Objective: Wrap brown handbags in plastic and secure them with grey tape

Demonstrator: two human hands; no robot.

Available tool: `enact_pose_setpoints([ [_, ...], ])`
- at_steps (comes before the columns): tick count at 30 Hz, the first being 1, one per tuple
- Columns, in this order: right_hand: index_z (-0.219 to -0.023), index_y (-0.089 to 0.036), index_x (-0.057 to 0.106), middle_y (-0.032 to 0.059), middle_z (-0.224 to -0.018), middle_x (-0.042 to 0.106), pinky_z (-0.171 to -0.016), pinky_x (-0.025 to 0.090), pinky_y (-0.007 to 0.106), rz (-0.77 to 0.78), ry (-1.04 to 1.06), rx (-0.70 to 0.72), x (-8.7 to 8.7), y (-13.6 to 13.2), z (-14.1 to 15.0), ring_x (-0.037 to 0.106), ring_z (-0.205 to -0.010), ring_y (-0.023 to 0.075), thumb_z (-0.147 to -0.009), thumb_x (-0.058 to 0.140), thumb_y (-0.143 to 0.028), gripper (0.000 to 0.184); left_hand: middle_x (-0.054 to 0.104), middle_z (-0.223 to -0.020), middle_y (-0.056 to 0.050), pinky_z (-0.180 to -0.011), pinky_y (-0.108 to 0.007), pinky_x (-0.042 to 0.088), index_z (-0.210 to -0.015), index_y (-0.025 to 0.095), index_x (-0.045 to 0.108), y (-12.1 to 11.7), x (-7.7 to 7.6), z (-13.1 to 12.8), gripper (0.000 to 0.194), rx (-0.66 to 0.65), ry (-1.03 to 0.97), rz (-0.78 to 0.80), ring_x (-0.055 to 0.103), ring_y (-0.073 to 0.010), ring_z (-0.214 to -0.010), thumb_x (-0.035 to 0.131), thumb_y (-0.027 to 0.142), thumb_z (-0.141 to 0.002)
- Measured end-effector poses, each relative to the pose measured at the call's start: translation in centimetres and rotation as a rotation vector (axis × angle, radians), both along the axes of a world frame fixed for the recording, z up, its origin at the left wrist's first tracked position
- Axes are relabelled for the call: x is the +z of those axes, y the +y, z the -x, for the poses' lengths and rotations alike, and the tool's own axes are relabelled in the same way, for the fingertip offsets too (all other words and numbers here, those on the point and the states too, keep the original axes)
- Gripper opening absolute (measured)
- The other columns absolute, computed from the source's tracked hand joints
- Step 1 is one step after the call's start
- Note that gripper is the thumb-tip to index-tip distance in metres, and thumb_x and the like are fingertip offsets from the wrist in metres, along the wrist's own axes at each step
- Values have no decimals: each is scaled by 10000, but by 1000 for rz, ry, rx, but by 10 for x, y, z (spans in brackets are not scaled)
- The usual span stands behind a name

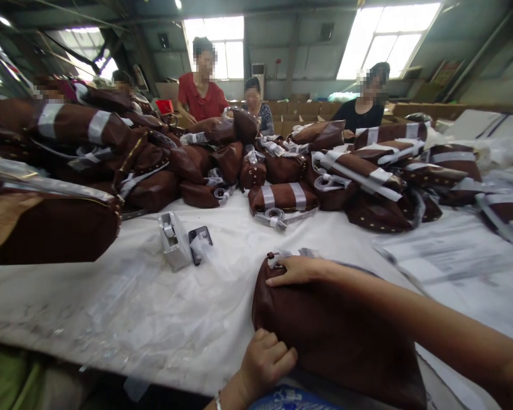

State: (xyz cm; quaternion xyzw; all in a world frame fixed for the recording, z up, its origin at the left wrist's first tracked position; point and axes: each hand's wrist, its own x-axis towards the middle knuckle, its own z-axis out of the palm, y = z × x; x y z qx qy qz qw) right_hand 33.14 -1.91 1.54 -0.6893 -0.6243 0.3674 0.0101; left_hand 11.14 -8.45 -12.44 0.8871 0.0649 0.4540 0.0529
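Note:
A brown leather bag [325, 336] lies on the white-covered table [111, 307] right in front of me. My right hand [297, 270] rests flat on the bag's far top edge, next to a strip of white wrapping. At the bag's near left corner, my left hand [265, 361] is closed and pinches the leather at the table's front edge.
A large heap of brown bags with white paper bands [282, 171] fills the far half of the table. A white tape dispenser [173, 239] and a dark phone [199, 236] sit left of centre. Clear plastic sleeves [444, 256] lie at right. Several people sit across the table.

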Motion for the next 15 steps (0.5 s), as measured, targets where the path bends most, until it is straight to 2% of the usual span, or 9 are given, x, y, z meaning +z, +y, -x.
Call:
enact_pose_setpoints([
  [5, -1202, -194, 682, 98, -1168, 721, -960, 494, 422, -32, 60, -68, -11, -5, -1, 666, -1063, 319, -741, 700, -636, 639, 491, -539, 31, -590, -323, 251, -861, 186, 640, -3, -1, 0, 205, 5, -15, -1, 420, -136, -546, 476, 161, -981],
  [8, -1174, -181, 676, 88, -1095, 739, -886, 516, 379, -71, 88, -78, -5, -16, 1, 683, -1004, 293, -777, 679, -582, 564, 490, -515, 32, -582, -321, 260, -845, 193, 638, -6, 1, 4, 206, -13, -7, 23, 422, -137, -525, 478, 153, -968],
  [10, -1150, -181, 676, 86, -1049, 744, -828, 516, 363, -152, 59, -101, 4, -29, 5, 690, -963, 292, -783, 673, -569, 534, 539, -529, 24, -578, -317, 294, -870, 207, 648, -6, 11, 13, 209, -112, 33, 91, 460, -138, -526, 470, 200, -980],
  [11, -1132, -180, 677, 92, -1034, 744, -804, 512, 363, -207, 17, -120, 10, -38, 8, 690, -948, 299, -781, 672, -569, 524, 588, -565, 16, -588, -309, 334, -907, 219, 659, -5, 19, 18, 205, -198, 75, 166, 504, -138, -548, 474, 254, -989],
  [13, -1085, -177, 678, 109, -1015, 739, -782, 499, 373, -333, -90, -158, 22, -58, 16, 684, -941, 319, -777, 672, -569, 498, 703, -739, -23, -642, -283, 440, -1017, 239, 674, -1, 41, 30, 211, -371, 159, 415, 617, -146, -664, 525, 383, -972],
  [14, -1064, -179, 676, 112, -1011, 737, -782, 493, 375, -391, -131, -173, 29, -69, 20, 682, -945, 323, -780, 671, -556, 472, 734, -865, -48, -682, -272, 485, -1074, 245, 670, 2, 54, 35, 237, -382, 156, 569, 657, -155, -746, 553, 413, -956],
  [15, -1049, -183, 671, 109, -1006, 736, -784, 490, 373, -445, -155, -188, 36, -79, 26, 682, -946, 320, -787, 669, -533, 438, 737, -1000, -73, -732, -271, 520, -1132, 245, 657, 6, 68, 38, 269, -317, 110, 713, 681, -170, -844, 575, 417, -943],
])
